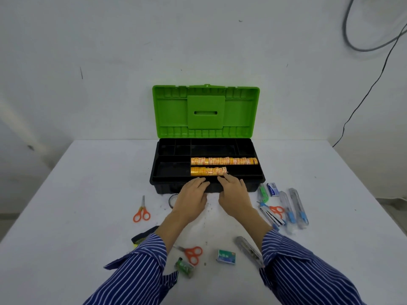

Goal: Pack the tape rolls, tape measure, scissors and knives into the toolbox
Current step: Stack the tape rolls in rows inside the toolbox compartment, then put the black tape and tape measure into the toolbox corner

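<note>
The black toolbox point(164, 186) stands open with its green lid point(206, 111) upright. Two rows of orange tape rolls lie in its tray: a long back row point(223, 161) and a shorter front row point(208, 171). My left hand point(191, 199) rests flat at the box's front rim, holding nothing. My right hand point(234, 194) reaches over the rim, fingertips touching the right end of the front row. A clear tape roll point(173, 200) lies half hidden by my left hand. Orange scissors lie at left point(142, 213), near front point(192, 254) and right point(276, 211). Utility knives point(297, 208) lie at right.
A grey knife point(250, 250) lies partly under my right sleeve. A green staple box point(226, 257), a small green item point(184, 267), a blue-white box point(272, 189), a green cutter point(263, 192) and a dark strap point(143, 235) lie on the white table point(88, 194). A wall stands behind.
</note>
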